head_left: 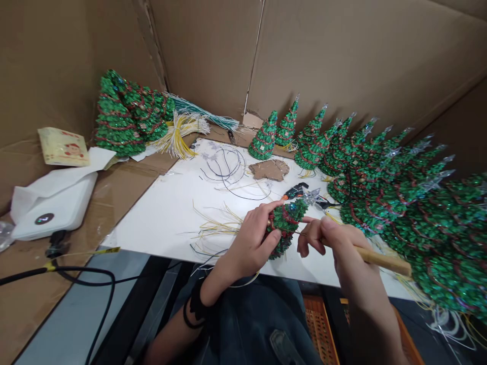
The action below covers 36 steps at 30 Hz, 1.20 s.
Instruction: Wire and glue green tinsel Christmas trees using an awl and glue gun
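Observation:
My left hand (pixel 253 233) is closed around a small green Christmas tree (pixel 287 218), which lies tilted over the near part of the white board. A clear star (pixel 312 195) shows at its upper right end, and yellow and white wires (pixel 218 228) trail out to the left. In my right hand (pixel 338 241) is a thin-shafted tool with a wooden handle (pixel 384 260). Its shaft points left toward the tree's side; I cannot tell whether the tip, hidden near my left thumb, enters the tree. Just behind the tree lies a black and orange hand tool (pixel 297 191), partly covered.
Several finished-looking trees (pixel 361 152) crowd the right side; more trees (pixel 117 116) stand at back left beside wire bundles (pixel 178 134). Loose dark wire (pixel 228 172) and a cardboard scrap (pixel 269 170) lie on the white board (pixel 152 218). A white device (pixel 57 203) and black cable (pixel 87 274) are left.

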### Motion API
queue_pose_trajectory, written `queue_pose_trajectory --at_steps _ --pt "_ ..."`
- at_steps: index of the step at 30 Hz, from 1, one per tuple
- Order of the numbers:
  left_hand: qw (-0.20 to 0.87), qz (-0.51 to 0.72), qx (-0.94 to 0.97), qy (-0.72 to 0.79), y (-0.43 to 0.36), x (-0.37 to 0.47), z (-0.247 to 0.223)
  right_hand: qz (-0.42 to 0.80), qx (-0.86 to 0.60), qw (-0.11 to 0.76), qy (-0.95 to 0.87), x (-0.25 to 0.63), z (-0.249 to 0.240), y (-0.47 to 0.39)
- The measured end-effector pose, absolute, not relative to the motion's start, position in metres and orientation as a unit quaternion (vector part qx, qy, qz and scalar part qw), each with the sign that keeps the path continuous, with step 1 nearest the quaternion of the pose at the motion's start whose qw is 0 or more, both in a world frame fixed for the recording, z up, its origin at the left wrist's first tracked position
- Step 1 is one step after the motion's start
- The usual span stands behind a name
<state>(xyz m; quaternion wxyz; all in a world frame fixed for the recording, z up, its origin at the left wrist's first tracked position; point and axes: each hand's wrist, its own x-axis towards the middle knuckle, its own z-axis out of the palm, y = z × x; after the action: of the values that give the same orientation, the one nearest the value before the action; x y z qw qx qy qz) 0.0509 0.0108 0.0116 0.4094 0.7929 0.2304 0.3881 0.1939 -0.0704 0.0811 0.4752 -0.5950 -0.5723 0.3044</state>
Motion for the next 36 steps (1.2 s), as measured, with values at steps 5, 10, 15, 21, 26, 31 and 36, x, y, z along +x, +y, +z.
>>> queue_pose_trajectory --at_steps 5,10,15,21,26,31,36 --pt "0.408 0.39 0.794 0.228 0.01 0.05 0.012 0.242 -0.59 0.455 -0.622 0.188 0.08 -0.074" --pt "0.385 0.39 0.804 0.232 0.007 0.053 0.01 0.153 -0.583 0.431 -0.672 0.179 0.081 -0.083" --pt "0.358 0.402 0.804 0.253 0.004 0.059 0.007 0.064 -0.551 0.42 -0.718 0.176 0.071 -0.087" --pt "0.306 0.414 0.812 0.273 0.003 0.066 0.007 -0.05 -0.532 0.421 -0.733 0.17 0.047 -0.087" --pt "0.251 0.422 0.817 0.303 0.001 0.072 0.007 -0.108 -0.552 0.408 -0.719 0.167 0.031 -0.088" --pt "0.2 0.426 0.812 0.345 -0.001 0.085 0.005 -0.112 -0.554 0.428 -0.705 0.171 0.019 -0.087" --pt "0.215 0.39 0.814 0.373 -0.004 0.078 0.011 -0.123 -0.551 0.453 -0.69 0.177 0.012 -0.085"
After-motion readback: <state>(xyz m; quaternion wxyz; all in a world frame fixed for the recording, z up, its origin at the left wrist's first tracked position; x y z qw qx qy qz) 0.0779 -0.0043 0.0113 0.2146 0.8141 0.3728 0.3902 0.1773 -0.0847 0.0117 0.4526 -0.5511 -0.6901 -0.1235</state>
